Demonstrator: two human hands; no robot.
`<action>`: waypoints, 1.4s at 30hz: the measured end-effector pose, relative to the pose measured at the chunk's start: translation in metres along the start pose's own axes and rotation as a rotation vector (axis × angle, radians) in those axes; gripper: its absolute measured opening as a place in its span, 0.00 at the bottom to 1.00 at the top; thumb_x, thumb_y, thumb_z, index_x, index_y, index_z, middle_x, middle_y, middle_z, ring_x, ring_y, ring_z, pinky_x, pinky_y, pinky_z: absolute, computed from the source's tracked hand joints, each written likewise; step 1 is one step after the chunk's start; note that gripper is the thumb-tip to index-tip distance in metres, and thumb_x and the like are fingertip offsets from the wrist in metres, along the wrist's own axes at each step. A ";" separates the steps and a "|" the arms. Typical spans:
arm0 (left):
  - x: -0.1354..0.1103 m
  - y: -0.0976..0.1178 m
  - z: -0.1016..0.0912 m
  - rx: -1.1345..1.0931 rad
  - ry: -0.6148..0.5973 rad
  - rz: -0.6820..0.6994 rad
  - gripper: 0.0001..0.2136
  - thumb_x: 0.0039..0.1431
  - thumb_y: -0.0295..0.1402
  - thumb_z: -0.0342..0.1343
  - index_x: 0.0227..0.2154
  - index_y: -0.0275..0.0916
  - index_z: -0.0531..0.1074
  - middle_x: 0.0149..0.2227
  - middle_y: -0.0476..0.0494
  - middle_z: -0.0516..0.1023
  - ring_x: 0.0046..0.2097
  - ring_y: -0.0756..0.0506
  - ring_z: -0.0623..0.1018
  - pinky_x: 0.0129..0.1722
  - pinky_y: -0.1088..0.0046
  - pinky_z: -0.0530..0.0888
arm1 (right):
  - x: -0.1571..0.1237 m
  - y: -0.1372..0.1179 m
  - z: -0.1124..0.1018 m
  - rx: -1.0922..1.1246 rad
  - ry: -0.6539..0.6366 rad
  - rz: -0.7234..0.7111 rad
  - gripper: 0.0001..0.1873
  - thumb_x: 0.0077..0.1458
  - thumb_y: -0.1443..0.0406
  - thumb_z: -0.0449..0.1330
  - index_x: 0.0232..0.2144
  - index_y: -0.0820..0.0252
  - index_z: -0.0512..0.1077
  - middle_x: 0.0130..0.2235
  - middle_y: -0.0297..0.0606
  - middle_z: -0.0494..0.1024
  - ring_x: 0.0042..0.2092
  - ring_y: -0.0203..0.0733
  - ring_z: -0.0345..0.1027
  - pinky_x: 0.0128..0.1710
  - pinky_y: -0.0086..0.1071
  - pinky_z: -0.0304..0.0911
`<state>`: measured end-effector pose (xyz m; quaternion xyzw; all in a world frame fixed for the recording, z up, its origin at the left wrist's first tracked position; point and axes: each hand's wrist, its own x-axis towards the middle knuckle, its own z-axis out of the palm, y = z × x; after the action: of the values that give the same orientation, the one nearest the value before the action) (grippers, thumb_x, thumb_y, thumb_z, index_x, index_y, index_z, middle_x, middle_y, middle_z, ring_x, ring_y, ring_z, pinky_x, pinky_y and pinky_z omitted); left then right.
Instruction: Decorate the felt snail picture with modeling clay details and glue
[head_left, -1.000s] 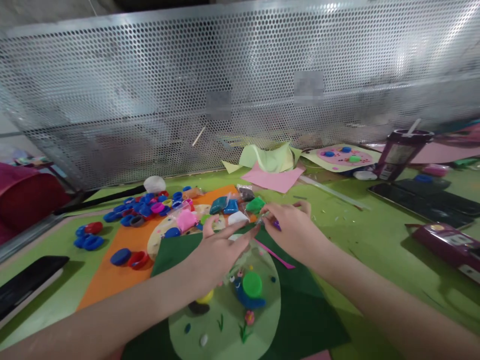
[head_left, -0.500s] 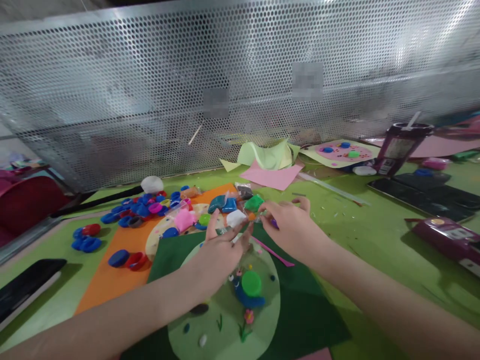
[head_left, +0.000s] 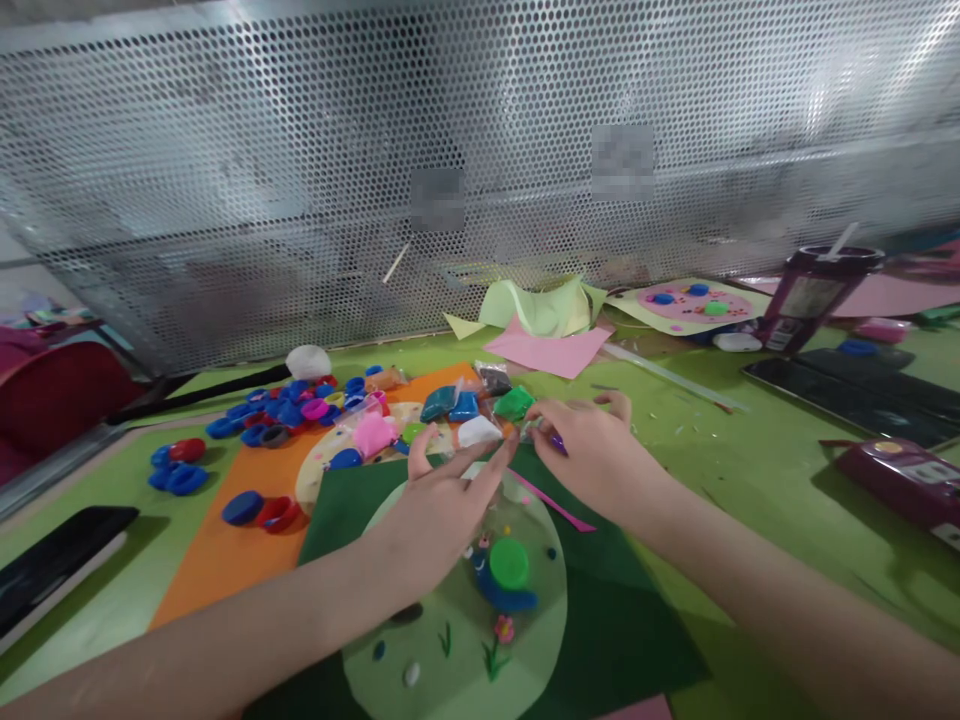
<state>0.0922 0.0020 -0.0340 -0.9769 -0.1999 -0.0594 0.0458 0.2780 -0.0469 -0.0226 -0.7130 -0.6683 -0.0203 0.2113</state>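
Observation:
My left hand (head_left: 439,505) is open over the upper part of a pale green paper oval (head_left: 457,670), fingers stretched toward the clay packets and thumb apart. My right hand (head_left: 589,450) is closed, its fingertips pinched by a bit of clear wrapping; a purple piece (head_left: 559,443) shows under the fingers. What it grips is hidden. The oval lies on dark green paper (head_left: 622,620) and bears a blue clay snail with a green bottle cap (head_left: 509,565) as its shell, plus a pink clay flower (head_left: 504,629). Beyond the fingertips are white clay (head_left: 478,431) and green clay (head_left: 514,403).
Many bottle caps (head_left: 289,408) are heaped on orange paper (head_left: 217,560) to the left, near pink clay (head_left: 373,435). A phone (head_left: 67,550) lies far left. To the right stand a dark cup with a straw (head_left: 817,295) and a maroon case (head_left: 900,480). Perforated metal (head_left: 337,200) closes the back.
The view has shifted slightly, so things sit a little further right. My left fingers have straightened, and the small orange piece between the hands is now out of sight.

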 end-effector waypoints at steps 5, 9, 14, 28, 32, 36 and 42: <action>-0.001 0.007 -0.008 -0.008 -0.113 -0.014 0.33 0.55 0.20 0.43 0.61 0.27 0.34 0.52 0.25 0.71 0.57 0.37 0.67 0.54 0.33 0.34 | -0.002 0.000 -0.001 -0.001 -0.011 -0.001 0.10 0.57 0.70 0.48 0.36 0.60 0.69 0.26 0.35 0.75 0.32 0.41 0.69 0.50 0.47 0.44; -0.005 0.010 -0.011 -0.002 -0.191 -0.006 0.40 0.53 0.21 0.43 0.61 0.28 0.22 0.55 0.25 0.67 0.54 0.37 0.71 0.54 0.35 0.32 | -0.002 0.000 -0.001 0.000 -0.016 -0.004 0.10 0.57 0.70 0.49 0.36 0.60 0.70 0.27 0.36 0.75 0.32 0.41 0.70 0.51 0.48 0.44; -0.004 0.009 -0.018 -0.120 -0.265 -0.096 0.35 0.56 0.23 0.40 0.62 0.26 0.26 0.41 0.37 0.79 0.47 0.41 0.75 0.57 0.41 0.29 | -0.001 0.002 0.001 -0.008 -0.009 0.006 0.10 0.57 0.69 0.49 0.36 0.60 0.70 0.26 0.35 0.76 0.32 0.41 0.70 0.51 0.49 0.43; -0.072 -0.072 -0.054 0.026 0.150 -0.477 0.30 0.58 0.32 0.42 0.63 0.39 0.40 0.46 0.39 0.77 0.51 0.36 0.73 0.58 0.45 0.42 | -0.002 0.007 0.012 0.013 -0.016 -0.058 0.10 0.55 0.67 0.49 0.35 0.56 0.70 0.28 0.34 0.77 0.33 0.43 0.72 0.50 0.51 0.46; -0.130 -0.107 -0.042 -0.075 0.034 -0.569 0.24 0.57 0.35 0.46 0.58 0.44 0.58 0.56 0.39 0.69 0.55 0.34 0.68 0.53 0.55 0.60 | -0.002 0.014 0.024 0.037 0.012 -0.083 0.10 0.53 0.66 0.50 0.34 0.55 0.71 0.29 0.36 0.79 0.34 0.46 0.73 0.44 0.47 0.55; -0.167 -0.119 -0.028 -0.080 -0.008 -0.656 0.20 0.55 0.40 0.51 0.50 0.41 0.69 0.49 0.36 0.74 0.50 0.30 0.71 0.48 0.52 0.63 | -0.004 0.016 0.035 0.051 0.034 -0.107 0.11 0.54 0.65 0.48 0.33 0.55 0.71 0.31 0.39 0.79 0.32 0.46 0.73 0.38 0.42 0.60; -0.168 -0.117 -0.014 -0.175 0.012 -0.682 0.24 0.55 0.41 0.56 0.55 0.43 0.63 0.54 0.39 0.70 0.54 0.33 0.68 0.54 0.52 0.58 | -0.005 0.014 0.041 0.081 0.088 -0.129 0.13 0.54 0.62 0.46 0.34 0.53 0.70 0.32 0.38 0.80 0.32 0.48 0.75 0.37 0.43 0.63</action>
<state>-0.1087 0.0425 -0.0352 -0.8540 -0.5084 -0.0936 -0.0592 0.2805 -0.0385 -0.0657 -0.6576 -0.7033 -0.0381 0.2673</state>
